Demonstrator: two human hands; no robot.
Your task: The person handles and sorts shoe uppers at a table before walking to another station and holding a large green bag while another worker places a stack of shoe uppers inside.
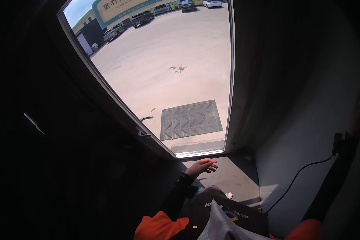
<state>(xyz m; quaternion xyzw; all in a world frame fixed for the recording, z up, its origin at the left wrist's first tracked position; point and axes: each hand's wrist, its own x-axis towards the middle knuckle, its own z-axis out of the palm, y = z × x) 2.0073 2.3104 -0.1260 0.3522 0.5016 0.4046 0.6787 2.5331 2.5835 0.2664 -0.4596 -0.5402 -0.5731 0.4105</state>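
Observation:
A glass door (176, 80) in a metal frame stands in front of me. My left hand (202, 167) hangs in the air just inside its lower edge, fingers loosely bent and apart, with nothing in them. Left of that hand, on the frame, is a lever door handle (145, 133), which it does not touch. My right hand (359, 116) is raised at the far right beside the pale wall (296, 160). Deep shadow hides its fingers and anything they may touch. A black device (337, 144) with a cable (298, 176) sits at my right wrist.
Beyond the glass, a grey doormat (191, 120) lies on sunlit pavement. Parked cars (142, 18) stand farther off, under a sign (124, 10) at the top of the glass. Sunlight falls on the inside floor (238, 176) by my shoes (229, 195). The left side is very dark.

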